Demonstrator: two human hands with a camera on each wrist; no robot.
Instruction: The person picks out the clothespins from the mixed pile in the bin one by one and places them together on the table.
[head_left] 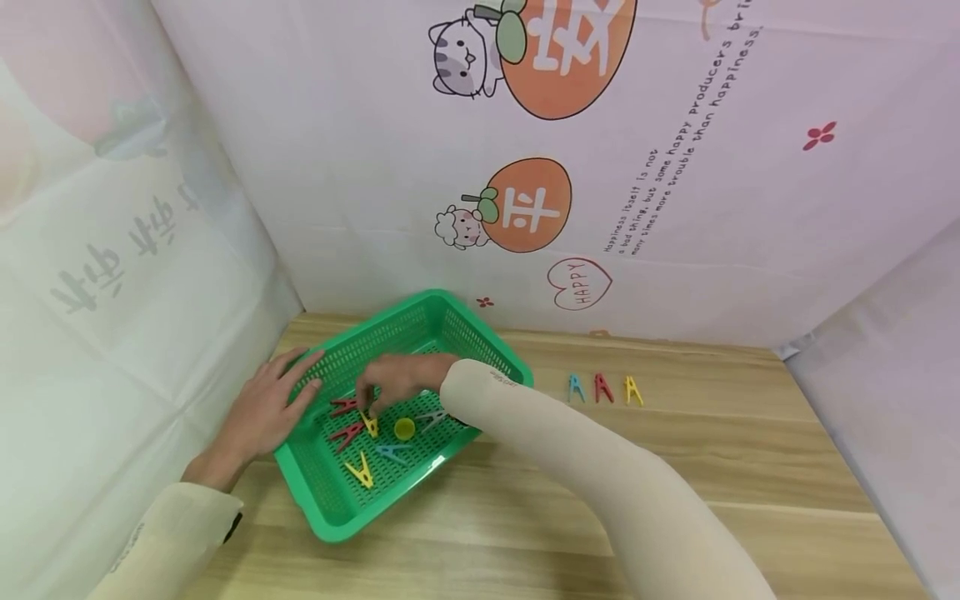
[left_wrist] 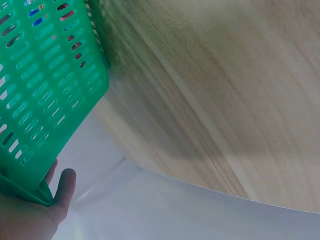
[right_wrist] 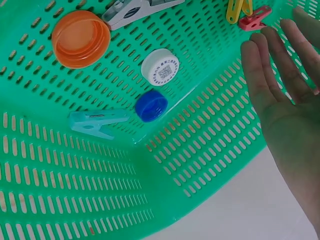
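My left hand (head_left: 262, 410) rests over the left rim of a green plastic basket (head_left: 324, 527), fingers spread across the edge. In the left wrist view that hand (left_wrist: 30, 220) lies along the rim below the slotted wall (left_wrist: 50, 100). My right hand (head_left: 393, 379) reaches down into the basket, its fingertips close over a yellow clothespin (head_left: 371, 427). The right wrist view shows its fingers (right_wrist: 287, 70) loosely extended, with yellow and red clothespins (right_wrist: 252, 19) just beyond the tips. Around it lie a red clothespin (head_left: 347, 435), another yellow clothespin (head_left: 362, 472) and a blue clothespin (head_left: 392, 452).
Also inside are a yellow bottle cap (head_left: 404, 429), orange cap (right_wrist: 81, 39), white cap (right_wrist: 160, 67), blue cap (right_wrist: 151, 105) and grey clothespin (right_wrist: 137, 11). Right of the basket, blue (head_left: 575, 387), red (head_left: 603, 388) and yellow (head_left: 633, 391) clothespins stand in a row on the wooden table (head_left: 720, 467).
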